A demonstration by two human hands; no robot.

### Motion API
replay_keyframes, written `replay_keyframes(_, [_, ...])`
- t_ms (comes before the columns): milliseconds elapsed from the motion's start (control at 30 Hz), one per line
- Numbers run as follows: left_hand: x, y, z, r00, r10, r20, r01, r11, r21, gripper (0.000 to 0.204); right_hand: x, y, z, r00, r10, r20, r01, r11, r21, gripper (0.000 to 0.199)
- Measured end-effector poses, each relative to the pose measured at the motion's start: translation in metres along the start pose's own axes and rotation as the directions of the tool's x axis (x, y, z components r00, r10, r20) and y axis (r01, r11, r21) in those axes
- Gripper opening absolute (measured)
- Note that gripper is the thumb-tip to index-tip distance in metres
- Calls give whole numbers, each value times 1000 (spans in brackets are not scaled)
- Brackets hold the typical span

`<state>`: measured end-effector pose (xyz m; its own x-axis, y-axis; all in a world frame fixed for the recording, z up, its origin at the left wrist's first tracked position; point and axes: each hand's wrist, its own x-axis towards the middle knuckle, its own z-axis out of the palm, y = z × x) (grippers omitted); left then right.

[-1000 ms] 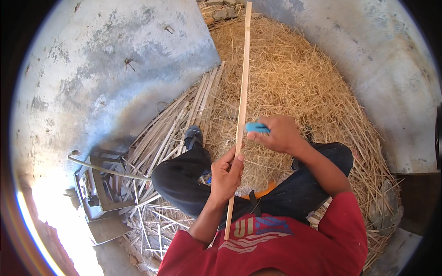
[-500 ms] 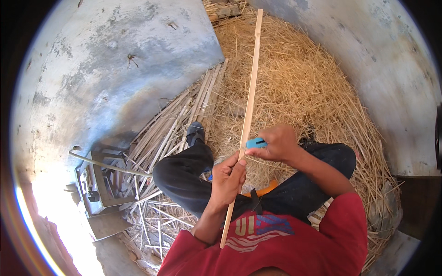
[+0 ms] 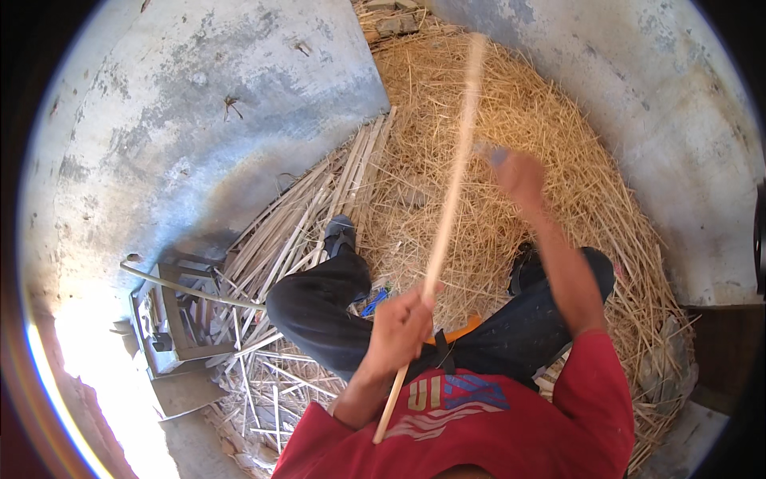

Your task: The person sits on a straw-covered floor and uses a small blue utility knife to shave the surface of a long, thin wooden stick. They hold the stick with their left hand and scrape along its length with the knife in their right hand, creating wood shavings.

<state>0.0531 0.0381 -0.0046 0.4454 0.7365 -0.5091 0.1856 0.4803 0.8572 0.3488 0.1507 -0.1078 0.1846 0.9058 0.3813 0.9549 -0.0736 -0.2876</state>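
My left hand [image 3: 399,329] is closed around the lower part of a long, pale bamboo strip [image 3: 452,191]. The strip slants up and away from my lap, its far end smeared by motion. Its near end sticks out below my fist, over my red shirt. Beyond my right knee, my right hand [image 3: 523,182] is closed on a small blue utility knife [image 3: 497,155], blurred as well. The knife lies just right of the strip, and a gap between them cannot be judged well.
Shavings [image 3: 511,104] cover the floor ahead and to the right. Long strips [image 3: 303,203] are piled at the left, beside a wooden frame box [image 3: 179,319] and a thin hose [image 3: 191,289]. A blue item [image 3: 373,302] lies near my left knee. Pale walls [image 3: 199,96] enclose the space.
My right hand has moved away from my body along the strip with the knife. The strip's far end has swung slightly right, and my left hand has turned around it.
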Motion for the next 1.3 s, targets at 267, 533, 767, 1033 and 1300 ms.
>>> replay_keyframes(267, [1,-12,-11,967,245,64,-207,912,-353,34,-8,-16,-37,990,85,108,-105,977,186,61])
replay_keyframes(533, [13,-7,-13,964,249,96,-175,861,-477,36,-41,-96,-74,879,-477,-22,467,848,252,66])
replay_keyframes(767, [5,-4,-15,968,224,115,-140,859,-493,36,-33,-89,-65,932,-362,10,354,916,189,68])
replay_keyframes(1033, [11,-4,-17,957,269,106,-194,870,-453,36,-39,-102,-64,879,-467,-95,476,859,187,68])
replay_keyframes(1300, [-3,-15,-21,969,236,73,-207,936,-284,36,-43,-89,-55,903,-429,-13,425,889,170,66])
